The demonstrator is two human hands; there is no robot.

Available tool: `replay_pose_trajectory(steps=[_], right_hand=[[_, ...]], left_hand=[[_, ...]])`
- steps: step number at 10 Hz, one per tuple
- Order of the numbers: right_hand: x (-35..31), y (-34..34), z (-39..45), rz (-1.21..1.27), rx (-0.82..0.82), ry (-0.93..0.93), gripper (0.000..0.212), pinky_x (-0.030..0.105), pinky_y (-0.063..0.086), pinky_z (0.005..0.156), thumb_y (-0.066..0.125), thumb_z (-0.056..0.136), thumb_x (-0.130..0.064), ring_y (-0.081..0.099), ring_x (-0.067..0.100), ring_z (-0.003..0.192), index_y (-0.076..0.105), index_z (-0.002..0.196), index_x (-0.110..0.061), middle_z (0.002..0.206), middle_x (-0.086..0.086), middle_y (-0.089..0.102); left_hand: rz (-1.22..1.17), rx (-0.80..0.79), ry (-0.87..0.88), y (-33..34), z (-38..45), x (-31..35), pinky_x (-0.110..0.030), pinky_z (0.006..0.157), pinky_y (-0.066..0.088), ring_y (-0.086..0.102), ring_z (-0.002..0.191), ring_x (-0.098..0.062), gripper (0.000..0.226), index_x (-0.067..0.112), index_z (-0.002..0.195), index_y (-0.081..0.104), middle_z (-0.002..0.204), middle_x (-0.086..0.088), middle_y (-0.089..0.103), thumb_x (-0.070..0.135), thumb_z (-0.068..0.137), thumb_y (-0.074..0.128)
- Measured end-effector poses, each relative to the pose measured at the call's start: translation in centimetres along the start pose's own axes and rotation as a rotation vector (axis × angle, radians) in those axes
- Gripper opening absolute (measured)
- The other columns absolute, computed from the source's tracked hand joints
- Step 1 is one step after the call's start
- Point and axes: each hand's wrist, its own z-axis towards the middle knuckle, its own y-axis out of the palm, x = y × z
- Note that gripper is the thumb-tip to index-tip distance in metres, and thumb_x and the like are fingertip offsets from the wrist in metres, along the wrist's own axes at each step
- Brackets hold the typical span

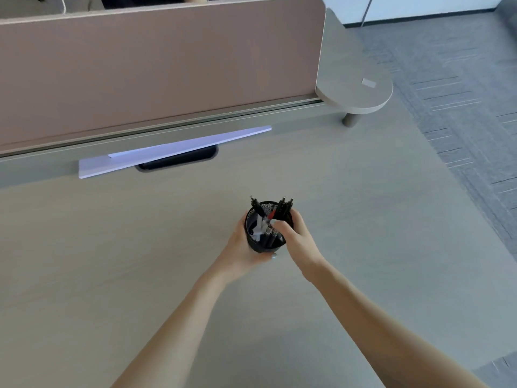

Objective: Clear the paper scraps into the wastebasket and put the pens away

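Observation:
A black mesh pen cup stands on the desk a little right of centre. My left hand wraps around the cup's left side and base. My right hand is at the cup's right rim, closed on a bundle of several black pens whose lower ends are inside the cup. One more black pen leans against the cup's left rim. No paper scraps or wastebasket are in view.
A white sheet of paper lies at the back of the desk over a dark cable slot. A brown divider panel closes the far side. A round side shelf sits at the back right, with grey carpet beyond the desk edge.

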Motion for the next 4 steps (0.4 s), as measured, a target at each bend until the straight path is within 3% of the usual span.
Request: replay_pose_trajectory(steps=[1, 2, 3, 4], right_hand=[[1.3, -0.8, -1.6, 0.054, -0.012, -0.001, 0.028, -0.003, 0.040, 0.064, 0.046, 0.093, -0.013, 0.055, -0.023, 0.080, 0.052, 0.119, -0.021, 0.105, -0.016, 0.060], [2.8, -1.8, -3.0, 0.057, 0.013, 0.029, 0.028, -0.004, 0.040, 0.062, 0.047, 0.093, -0.013, 0.054, -0.024, 0.079, 0.051, 0.118, -0.023, 0.107, -0.013, 0.060], [3.4, -2.2, -4.4, 0.062, 0.003, 0.043, 0.026, 0.001, 0.041, 0.068, 0.047, 0.093, -0.014, 0.056, -0.011, 0.093, 0.051, 0.117, -0.025, 0.111, -0.009, 0.060], [2.5, -2.9, -4.9, 0.084, 0.049, 0.051, 0.044, 0.011, 0.033, 0.096, 0.051, 0.092, -0.026, 0.042, 0.002, 0.124, 0.041, 0.135, -0.025, 0.138, -0.011, 0.042]], left_hand=[[0.000, -0.029, 0.053, 1.4, -1.3, 0.3, -0.005, 0.087, 0.041, 0.055, 0.110, 0.010, 0.072, 0.039, 0.116, 0.048, 0.114, 0.031, 0.060, -0.015, 0.072, 0.065], [0.024, 0.014, 0.017, 2.9, -3.2, -0.5, -0.003, 0.086, 0.039, 0.053, 0.111, 0.014, 0.068, 0.043, 0.116, 0.043, 0.114, 0.030, 0.059, -0.005, 0.075, 0.069], [0.092, 0.028, -0.092, 4.0, -4.2, -1.8, -0.009, 0.090, 0.042, 0.053, 0.115, 0.006, 0.067, 0.044, 0.119, 0.042, 0.122, 0.020, 0.057, 0.006, 0.073, 0.074], [0.432, 0.044, -0.178, 4.4, -4.5, -2.0, -0.041, 0.111, 0.033, 0.031, 0.140, -0.017, 0.093, 0.036, 0.143, 0.022, 0.151, 0.005, 0.033, 0.036, 0.067, 0.077]])
